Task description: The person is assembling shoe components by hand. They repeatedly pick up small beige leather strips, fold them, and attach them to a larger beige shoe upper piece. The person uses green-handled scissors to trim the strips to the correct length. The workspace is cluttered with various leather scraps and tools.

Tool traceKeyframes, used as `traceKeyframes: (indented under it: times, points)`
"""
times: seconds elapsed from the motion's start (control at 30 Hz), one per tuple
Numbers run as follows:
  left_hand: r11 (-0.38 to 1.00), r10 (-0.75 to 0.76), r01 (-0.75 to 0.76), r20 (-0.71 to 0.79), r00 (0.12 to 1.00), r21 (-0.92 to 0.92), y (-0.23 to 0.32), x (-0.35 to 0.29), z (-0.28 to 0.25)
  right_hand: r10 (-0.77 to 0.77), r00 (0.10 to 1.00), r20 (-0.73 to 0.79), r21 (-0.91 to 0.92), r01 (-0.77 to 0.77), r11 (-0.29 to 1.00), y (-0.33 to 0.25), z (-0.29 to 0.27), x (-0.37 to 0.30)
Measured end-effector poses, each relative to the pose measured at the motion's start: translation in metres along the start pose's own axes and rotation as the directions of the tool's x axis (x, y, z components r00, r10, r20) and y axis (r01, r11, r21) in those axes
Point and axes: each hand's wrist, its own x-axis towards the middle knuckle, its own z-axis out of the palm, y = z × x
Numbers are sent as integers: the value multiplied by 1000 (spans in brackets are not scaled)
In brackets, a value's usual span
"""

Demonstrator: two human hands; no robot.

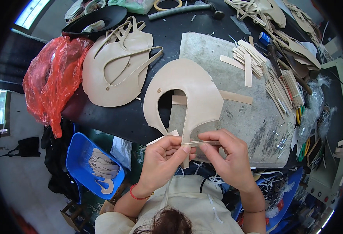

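A beige leather bag panel [202, 76] with a large curved cut-out, stitched edge and small metal stud lies in front of me. Its narrow strap end [186, 130] comes down toward me between my hands. My left hand [161, 156] pinches this strap end between thumb and fingers. My right hand [228, 156] pinches a thin beige leather strip [196, 143], which lies crosswise over the strap; its right end disappears behind my fingers. Whether the strip is wrapped around the strap I cannot tell. A wider beige strip [236, 97] lies under the panel.
Finished-looking beige panels [116, 78] are stacked at left, beside a red plastic bag [54, 78]. A grey work board [206, 46] carries bundled leather strips [253, 56]. A hammer [183, 11] lies at the back. A blue bin [72, 160] with leather pieces stands lower left.
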Motion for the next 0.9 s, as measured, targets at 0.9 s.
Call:
traceKeyframes:
  times: [0.9]
  points:
    - [478, 587, -298, -49, 808, 827, 24, 78, 18, 98, 967, -237, 5, -99, 995, 38, -15, 71]
